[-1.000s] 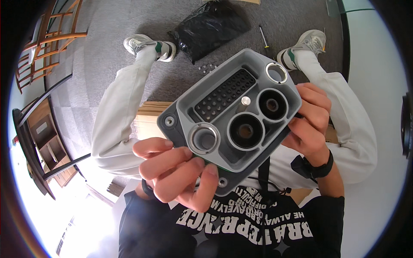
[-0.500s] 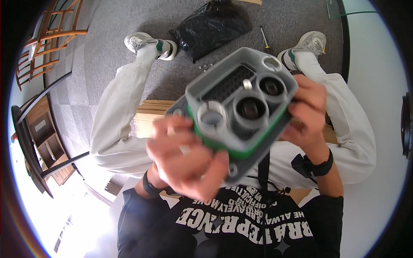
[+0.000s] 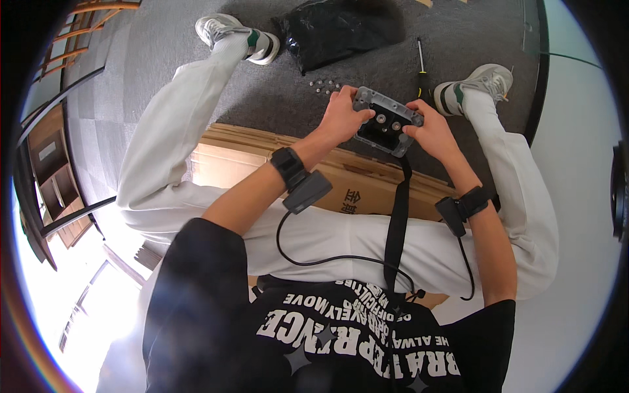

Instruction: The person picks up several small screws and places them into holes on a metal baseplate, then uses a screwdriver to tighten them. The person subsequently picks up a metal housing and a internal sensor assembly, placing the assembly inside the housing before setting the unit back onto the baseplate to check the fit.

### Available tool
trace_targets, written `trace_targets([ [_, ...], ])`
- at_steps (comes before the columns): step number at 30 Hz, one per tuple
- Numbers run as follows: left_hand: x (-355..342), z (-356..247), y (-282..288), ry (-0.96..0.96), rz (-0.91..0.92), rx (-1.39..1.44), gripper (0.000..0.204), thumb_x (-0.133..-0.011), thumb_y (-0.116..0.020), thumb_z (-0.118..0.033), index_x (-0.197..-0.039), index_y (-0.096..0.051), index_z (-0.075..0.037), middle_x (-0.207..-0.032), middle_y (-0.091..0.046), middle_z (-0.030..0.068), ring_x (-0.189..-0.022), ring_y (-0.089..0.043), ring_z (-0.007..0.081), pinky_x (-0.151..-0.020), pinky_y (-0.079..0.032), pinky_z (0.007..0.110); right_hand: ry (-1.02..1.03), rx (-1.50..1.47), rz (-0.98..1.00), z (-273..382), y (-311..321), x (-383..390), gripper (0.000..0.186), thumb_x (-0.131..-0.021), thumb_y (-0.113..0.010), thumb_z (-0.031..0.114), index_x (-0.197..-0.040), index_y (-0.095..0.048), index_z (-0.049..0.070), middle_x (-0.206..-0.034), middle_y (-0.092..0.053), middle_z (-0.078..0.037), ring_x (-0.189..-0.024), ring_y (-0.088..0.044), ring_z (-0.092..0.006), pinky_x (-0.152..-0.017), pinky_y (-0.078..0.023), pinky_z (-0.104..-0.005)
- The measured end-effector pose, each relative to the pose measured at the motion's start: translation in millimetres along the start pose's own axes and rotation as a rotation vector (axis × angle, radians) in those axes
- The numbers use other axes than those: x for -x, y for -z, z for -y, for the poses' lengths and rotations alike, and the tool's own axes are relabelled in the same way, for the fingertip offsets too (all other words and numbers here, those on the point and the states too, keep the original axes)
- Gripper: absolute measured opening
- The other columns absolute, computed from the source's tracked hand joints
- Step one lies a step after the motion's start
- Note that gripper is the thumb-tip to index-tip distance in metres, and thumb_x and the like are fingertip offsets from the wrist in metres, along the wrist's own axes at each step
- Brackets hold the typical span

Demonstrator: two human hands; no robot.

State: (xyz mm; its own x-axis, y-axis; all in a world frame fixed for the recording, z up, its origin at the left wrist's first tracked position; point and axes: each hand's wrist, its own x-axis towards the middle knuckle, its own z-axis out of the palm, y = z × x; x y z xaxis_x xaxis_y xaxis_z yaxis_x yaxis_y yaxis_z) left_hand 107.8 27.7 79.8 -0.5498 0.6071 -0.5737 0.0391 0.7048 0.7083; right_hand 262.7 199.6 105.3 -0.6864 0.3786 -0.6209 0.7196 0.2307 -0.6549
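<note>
Out over the edge of the cardboard I hold a grey plastic housing (image 3: 381,136) with a dark inner face and two round, light-coloured fittings. My left hand (image 3: 342,119) is closed on its left end, thumb over the dark face. At the other end, my right hand (image 3: 434,131) grips the rim, thumb on the near side. The underside of the housing is hidden. Just beyond my left hand, several small whitish pieces (image 3: 321,84) lie on the carpet. A screwdriver (image 3: 422,82) with a dark and yellow handle lies past my right hand.
Flat cardboard (image 3: 282,164) lies between my legs under the housing. A black plastic bag (image 3: 344,33) rests on the grey carpet (image 3: 151,65) beyond. Wooden shelving (image 3: 59,157) stands at left, a white wall (image 3: 576,131) at right. Cables hang from bands on both wrists.
Both hands have carried the housing away from my chest, down toward the cardboard. It has been turned over: the lens-bearing green-edged side no longer shows, and the dark inner face does.
</note>
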Motion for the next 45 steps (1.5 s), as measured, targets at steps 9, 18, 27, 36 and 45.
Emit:
trace_targets([
  [9, -23, 7, -9, 0.020, -0.110, 0.020, 0.063, -0.084, -0.077, -0.027, -0.134, -0.050, -0.001, -0.127, -0.051, 0.0236, -0.116, -0.056, 0.0360, -0.096, -0.049, 0.043, 0.062, 0.027, -0.109, -10, -8, -39, 0.052, -0.077, -0.074, 0.008, -0.127, -0.061, 0.004, -0.119, -0.066, -0.018, -0.112, -0.063, -0.0322, -0.095, -0.048, -0.0387],
  [18, -50, 28, 9, -0.086, -0.135, -0.257, 0.050, -0.087, -0.073, -0.029, -0.127, -0.061, -0.002, -0.107, -0.068, 0.0186, -0.101, -0.067, 0.0325, -0.090, -0.053, 0.041, 0.155, 0.070, -0.269, -26, -28, -59, 0.052, -0.079, -0.075, 0.007, -0.129, -0.060, 0.006, -0.117, -0.062, -0.019, -0.111, -0.060, -0.0367, -0.095, -0.048, -0.0418],
  [27, -59, 86, 80, -0.092, -0.325, -0.402, 0.024, -0.089, -0.067, -0.019, -0.108, -0.066, -0.005, -0.100, -0.073, 0.0142, -0.096, -0.070, 0.0313, -0.085, -0.054, 0.041, 0.149, 0.075, -0.298, -42, -24, -54, 0.052, -0.082, -0.071, 0.005, -0.132, -0.056, 0.003, -0.124, -0.060, -0.021, -0.114, -0.060, -0.0369, -0.097, -0.048, -0.0409],
  [36, -53, 107, 72, -0.013, -0.237, -0.387, 0.030, -0.086, -0.073, -0.018, -0.111, -0.061, -0.005, -0.101, -0.068, 0.0139, -0.097, -0.066, 0.0335, -0.085, -0.052, 0.044, -0.151, 0.058, -0.239, -28, -36, -39, 0.068, -0.083, -0.071, 0.007, -0.145, -0.043, 0.002, -0.111, -0.069, -0.019, -0.099, -0.069, -0.0291, -0.087, -0.053, -0.0382],
  [45, -56, 96, 57, -0.130, -0.297, -0.425, 0.020, -0.089, -0.071, -0.017, -0.101, -0.062, -0.004, -0.096, -0.064, 0.0155, -0.090, -0.064, 0.0357, -0.080, -0.052, 0.045, -0.008, -0.185, -0.271, -41, -41, -39, 0.063, -0.085, -0.066, 0.000, -0.144, -0.046, 0.002, -0.117, -0.066, -0.018, -0.103, -0.067, -0.0238, -0.091, -0.053, -0.0347],
])
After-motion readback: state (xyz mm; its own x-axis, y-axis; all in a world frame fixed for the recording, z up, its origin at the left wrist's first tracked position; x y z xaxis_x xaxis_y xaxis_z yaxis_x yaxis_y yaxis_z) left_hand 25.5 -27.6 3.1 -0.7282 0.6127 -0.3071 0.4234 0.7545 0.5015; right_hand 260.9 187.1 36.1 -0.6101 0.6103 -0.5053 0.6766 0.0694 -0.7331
